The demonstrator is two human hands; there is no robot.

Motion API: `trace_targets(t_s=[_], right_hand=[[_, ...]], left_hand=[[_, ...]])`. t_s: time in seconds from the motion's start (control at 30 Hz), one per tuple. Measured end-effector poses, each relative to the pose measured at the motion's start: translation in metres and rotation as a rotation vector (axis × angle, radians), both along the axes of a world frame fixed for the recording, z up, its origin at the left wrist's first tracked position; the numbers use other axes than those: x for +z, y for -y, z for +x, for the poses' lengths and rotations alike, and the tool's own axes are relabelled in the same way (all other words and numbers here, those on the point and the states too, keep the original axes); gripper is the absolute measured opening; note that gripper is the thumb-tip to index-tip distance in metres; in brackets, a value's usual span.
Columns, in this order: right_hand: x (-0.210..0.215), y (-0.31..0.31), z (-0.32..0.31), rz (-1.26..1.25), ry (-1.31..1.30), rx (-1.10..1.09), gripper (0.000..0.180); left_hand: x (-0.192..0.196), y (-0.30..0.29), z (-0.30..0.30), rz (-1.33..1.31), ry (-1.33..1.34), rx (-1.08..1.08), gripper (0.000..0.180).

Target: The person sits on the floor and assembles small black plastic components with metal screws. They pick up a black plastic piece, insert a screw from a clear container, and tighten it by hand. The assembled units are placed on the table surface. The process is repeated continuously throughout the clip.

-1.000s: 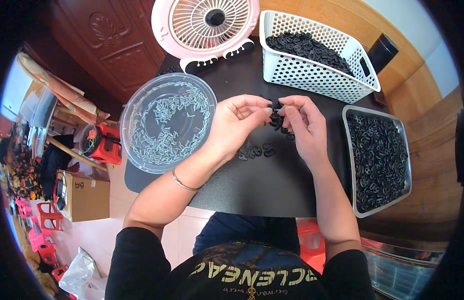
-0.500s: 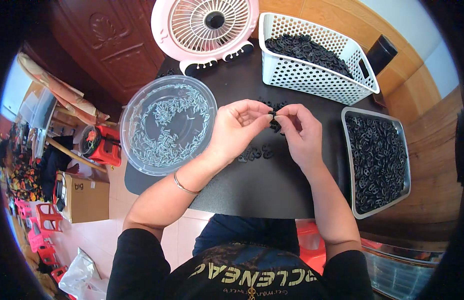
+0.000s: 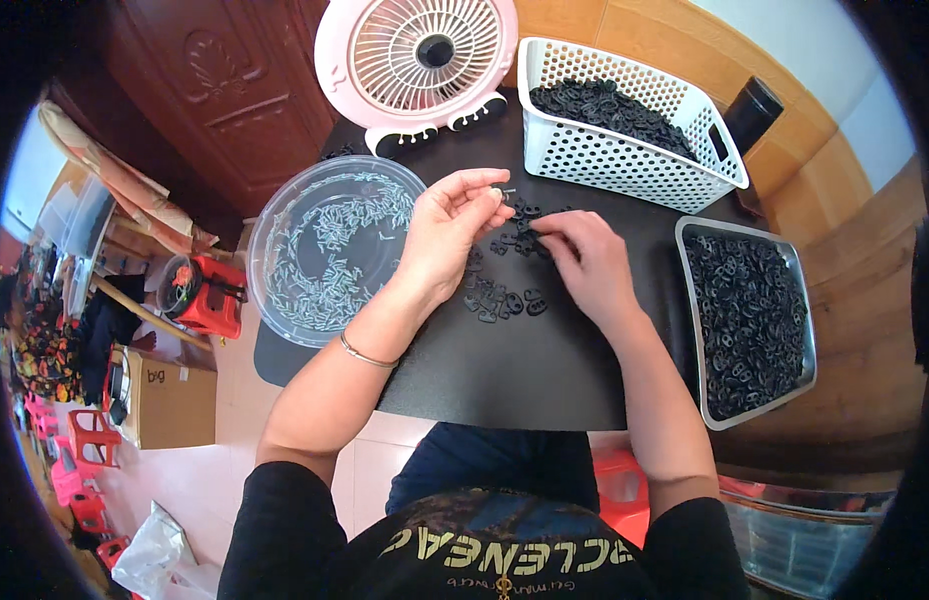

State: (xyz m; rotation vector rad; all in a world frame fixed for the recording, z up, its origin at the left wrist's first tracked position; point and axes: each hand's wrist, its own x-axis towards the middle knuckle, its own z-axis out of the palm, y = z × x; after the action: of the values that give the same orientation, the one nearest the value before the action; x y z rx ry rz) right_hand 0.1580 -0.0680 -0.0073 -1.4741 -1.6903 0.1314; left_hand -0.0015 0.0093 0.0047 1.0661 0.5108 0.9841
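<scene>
Black plastic pieces (image 3: 505, 296) lie loose on the mat, just below both hands. Left hand (image 3: 447, 235) pinches a small pin (image 3: 504, 192) at its fingertips; right hand (image 3: 583, 262), nearer the pile, presses curled fingers on a piece.

Table (image 3: 505, 380) before person. Bowl (image 3: 285, 215) at table's left edge, small pins (image 3: 335, 250) in it. Fan (image 3: 417, 55) behind bowl, at table's far side. Basket (image 3: 625, 160) right of fan, parts in it. Tray (image 3: 750, 315) at table's right, in front of basket, parts in it. Loose parts (image 3: 505, 298) on table centre, between bowl and tray. Stool (image 3: 200, 295) on floor left of bowl.
</scene>
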Motion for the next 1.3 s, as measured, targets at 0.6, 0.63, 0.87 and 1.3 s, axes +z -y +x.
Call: trace_targets(t_s=[0.6,0.63,0.87,1.3], right_hand=[[0.014,-0.007,-0.003,-0.125,0.366,-0.119,0.011],[0.015,-0.008,-0.004,-0.150,0.208,-0.087,0.010],[0.005,-0.005,-0.008,-0.228,-0.725,0.164,0.014],[0.009,0.002,-0.009,-0.378,-1.153,0.344,0.013]], left_hand=[[-0.007,0.004,-0.005,-0.182,-0.020,-0.135,0.020],[-0.011,0.005,-0.006,-0.196,-0.011,-0.131,0.020],[-0.007,0.011,-0.003,-0.187,0.000,-0.118,0.014],[-0.004,0.022,0.002,-0.128,-0.052,-0.128,0.018]])
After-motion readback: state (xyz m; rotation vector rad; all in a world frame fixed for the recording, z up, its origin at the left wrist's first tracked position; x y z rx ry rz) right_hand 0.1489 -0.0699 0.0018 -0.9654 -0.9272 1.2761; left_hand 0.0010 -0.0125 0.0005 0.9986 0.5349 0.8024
